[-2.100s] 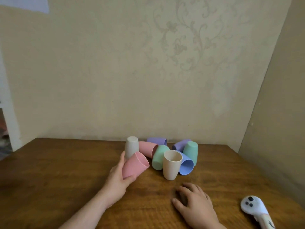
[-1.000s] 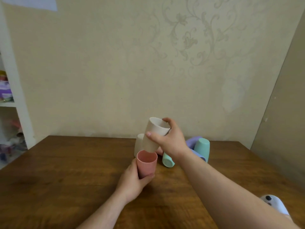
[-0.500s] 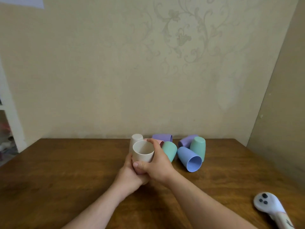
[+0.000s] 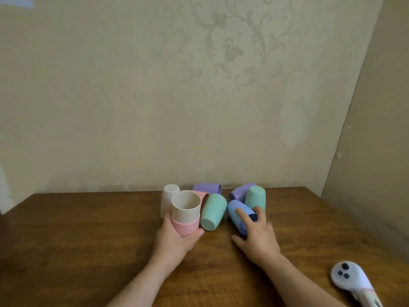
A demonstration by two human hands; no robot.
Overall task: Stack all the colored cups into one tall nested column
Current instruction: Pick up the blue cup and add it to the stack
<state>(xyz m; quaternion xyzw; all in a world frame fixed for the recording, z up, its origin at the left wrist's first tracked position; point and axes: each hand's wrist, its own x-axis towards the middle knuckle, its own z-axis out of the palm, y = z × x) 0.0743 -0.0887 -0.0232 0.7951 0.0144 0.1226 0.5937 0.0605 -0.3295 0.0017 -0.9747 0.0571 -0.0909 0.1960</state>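
Observation:
My left hand (image 4: pixel 174 239) grips a pink cup (image 4: pixel 184 227) standing upright, with a beige cup (image 4: pixel 186 207) nested inside it. My right hand (image 4: pixel 257 235) wraps around a blue cup (image 4: pixel 235 212) lying on its side, fingers over its rim. Between the two hands a green cup (image 4: pixel 212 211) lies on its side. Behind are an upside-down white cup (image 4: pixel 167 197), a second pink cup (image 4: pixel 202 194) on its side, two purple cups (image 4: pixel 207 188) (image 4: pixel 240 192) on their sides, and an upside-down green cup (image 4: pixel 255 198).
The wooden table (image 4: pixel 77 240) runs up to a papered wall at the back. A white handheld controller (image 4: pixel 352 282) lies near the front right corner. A beige panel stands along the table's right side.
The beige cup has gone down into the pink cup. My right hand has let go of it and moved right onto the blue cup lying on its side.

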